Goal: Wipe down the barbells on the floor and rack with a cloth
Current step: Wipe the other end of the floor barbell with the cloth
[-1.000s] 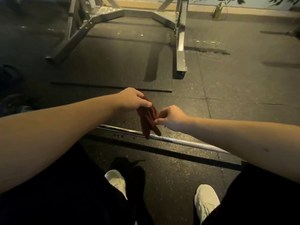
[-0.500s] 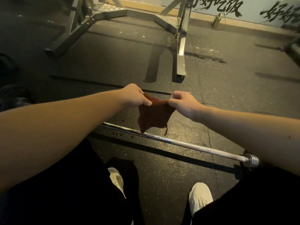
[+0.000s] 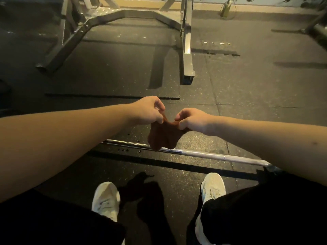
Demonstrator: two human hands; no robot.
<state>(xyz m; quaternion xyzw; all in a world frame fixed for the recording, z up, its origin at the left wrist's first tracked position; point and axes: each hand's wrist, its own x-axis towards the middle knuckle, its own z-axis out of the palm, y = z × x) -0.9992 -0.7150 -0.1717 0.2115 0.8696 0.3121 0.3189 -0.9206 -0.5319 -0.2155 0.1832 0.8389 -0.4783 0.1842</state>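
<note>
- Evidently the wiping has not begun: the cloth [image 3: 163, 137], a dark reddish-brown rag, hangs bunched between the two hands above the barbell [image 3: 203, 154]. Its lower edge overlaps the shaft in this view, but whether it touches the steel cannot be told.
- The left hand [image 3: 148, 112] pinches one top corner with thumb and curled fingers. The right hand [image 3: 192, 121] pinches the other corner, and the two hands sit near each other over the bar's middle stretch.
- The barbell lies flat on the floor mat [image 3: 247, 96], just ahead of the person's white shoes [image 3: 106, 200]; both its ends pass behind the forearms.
- Judged from this, the step in hand is readying the cloth, so the whole length of the floor bar is yet to be wiped.
- Beyond the barbell stands the grey rack frame [image 3: 186, 50]. No bar resting on it shows in frame, so that part of the job looks undone too.
- Far beyond the barbell, by the wall, stands a small green bottle [image 3: 226, 8].
</note>
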